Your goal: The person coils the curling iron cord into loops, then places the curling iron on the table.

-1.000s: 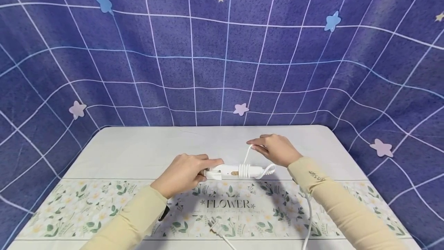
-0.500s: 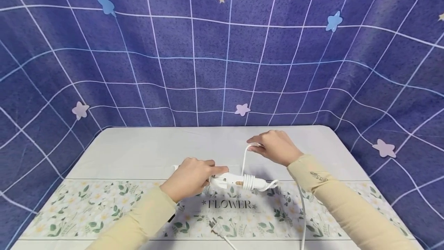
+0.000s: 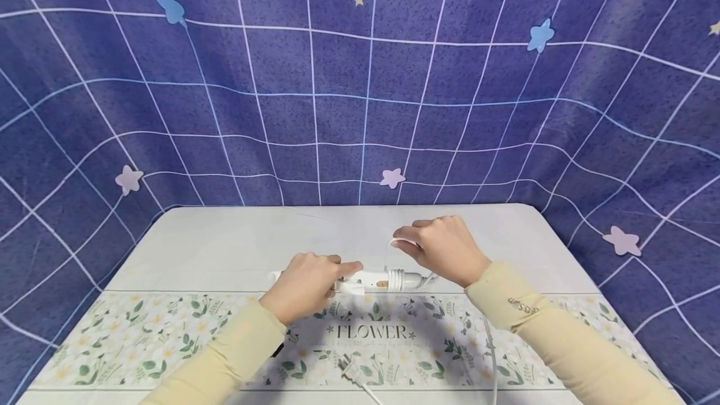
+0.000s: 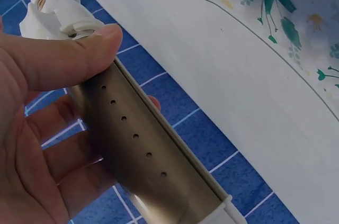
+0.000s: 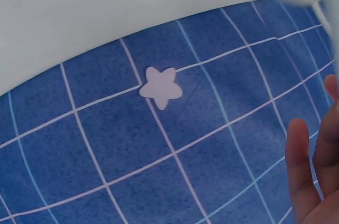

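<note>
My left hand [image 3: 306, 283] grips a white curling iron [image 3: 368, 279] around its barrel, holding it roughly level over the table. In the left wrist view the gold barrel [image 4: 143, 139] shows a row of small holes, with the thumb lying across its top near the handle. Several turns of white power cord [image 3: 396, 280] wrap the handle. To the right and slightly above, my right hand [image 3: 447, 249] pinches the cord, which rises from the wraps to its fingertips. Only some fingers [image 5: 302, 176] of that hand show at the edge of the right wrist view.
The cord's loose length [image 3: 492, 355] hangs below the right forearm to the table's near edge. Its plug [image 3: 351, 370] lies on the flower-printed strip of the white tablecloth [image 3: 225, 236]. A blue gridded curtain [image 3: 337, 111] with stars stands behind and at the sides.
The curling iron dipped at its handle end, then came back nearly level. My right hand rose slightly, then moved down and left with the cord, which now runs closer to the wraps.
</note>
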A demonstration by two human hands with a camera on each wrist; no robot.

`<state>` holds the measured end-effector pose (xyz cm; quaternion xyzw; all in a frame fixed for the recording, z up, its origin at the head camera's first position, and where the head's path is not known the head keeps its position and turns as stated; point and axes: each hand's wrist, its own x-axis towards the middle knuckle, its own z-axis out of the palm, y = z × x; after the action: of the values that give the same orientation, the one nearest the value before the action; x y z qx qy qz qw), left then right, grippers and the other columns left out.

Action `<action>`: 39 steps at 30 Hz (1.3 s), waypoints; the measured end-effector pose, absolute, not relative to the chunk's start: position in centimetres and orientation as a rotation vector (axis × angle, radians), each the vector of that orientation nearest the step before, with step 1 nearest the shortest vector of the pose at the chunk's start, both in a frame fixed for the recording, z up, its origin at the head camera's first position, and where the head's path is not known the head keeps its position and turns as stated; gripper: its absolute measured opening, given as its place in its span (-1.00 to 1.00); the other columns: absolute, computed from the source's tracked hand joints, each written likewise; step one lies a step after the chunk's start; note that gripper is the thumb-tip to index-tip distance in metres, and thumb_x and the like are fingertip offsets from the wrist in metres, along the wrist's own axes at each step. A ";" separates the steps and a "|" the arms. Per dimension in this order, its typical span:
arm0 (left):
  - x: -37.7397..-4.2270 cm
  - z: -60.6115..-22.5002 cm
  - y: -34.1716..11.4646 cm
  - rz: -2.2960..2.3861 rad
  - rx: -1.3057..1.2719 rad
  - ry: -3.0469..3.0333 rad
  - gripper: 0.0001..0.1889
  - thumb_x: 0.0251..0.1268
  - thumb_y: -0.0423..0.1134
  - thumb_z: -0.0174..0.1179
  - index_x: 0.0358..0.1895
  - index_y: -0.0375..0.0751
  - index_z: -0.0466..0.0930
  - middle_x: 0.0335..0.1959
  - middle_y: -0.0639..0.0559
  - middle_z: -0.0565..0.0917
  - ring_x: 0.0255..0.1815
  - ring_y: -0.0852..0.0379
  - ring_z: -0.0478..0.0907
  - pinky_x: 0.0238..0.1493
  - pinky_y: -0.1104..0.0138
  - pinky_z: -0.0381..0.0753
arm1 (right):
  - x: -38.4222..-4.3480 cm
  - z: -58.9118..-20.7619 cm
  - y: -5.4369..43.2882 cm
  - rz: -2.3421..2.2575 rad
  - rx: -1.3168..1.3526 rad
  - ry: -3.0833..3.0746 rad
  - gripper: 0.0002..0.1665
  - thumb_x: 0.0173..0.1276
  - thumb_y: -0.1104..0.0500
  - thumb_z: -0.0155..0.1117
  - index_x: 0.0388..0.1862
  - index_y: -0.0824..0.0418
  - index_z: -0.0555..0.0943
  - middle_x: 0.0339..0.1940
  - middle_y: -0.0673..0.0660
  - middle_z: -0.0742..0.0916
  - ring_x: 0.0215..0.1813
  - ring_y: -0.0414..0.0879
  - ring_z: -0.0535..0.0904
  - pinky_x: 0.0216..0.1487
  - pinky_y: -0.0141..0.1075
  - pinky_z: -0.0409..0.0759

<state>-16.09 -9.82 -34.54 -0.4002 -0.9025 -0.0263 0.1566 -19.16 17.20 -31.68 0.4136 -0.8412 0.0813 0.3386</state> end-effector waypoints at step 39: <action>-16.7 -34.9 -10.1 -0.090 -0.938 -2.688 -0.33 0.00 -0.34 0.56 0.28 -0.01 0.58 -0.39 0.02 0.66 -0.68 0.16 0.46 -0.60 0.25 0.54 | -14.6 -33.8 16.9 0.118 1.351 -2.079 -0.75 0.45 0.13 0.30 -0.06 0.22 0.78 -0.56 -0.06 0.69 -0.68 -0.24 0.45 -0.59 -0.38 0.49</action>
<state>-16.69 -10.12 -34.85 -0.3260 -0.9335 -0.0311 0.1462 -14.65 16.88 -33.76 0.5149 -0.7924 0.0451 0.3240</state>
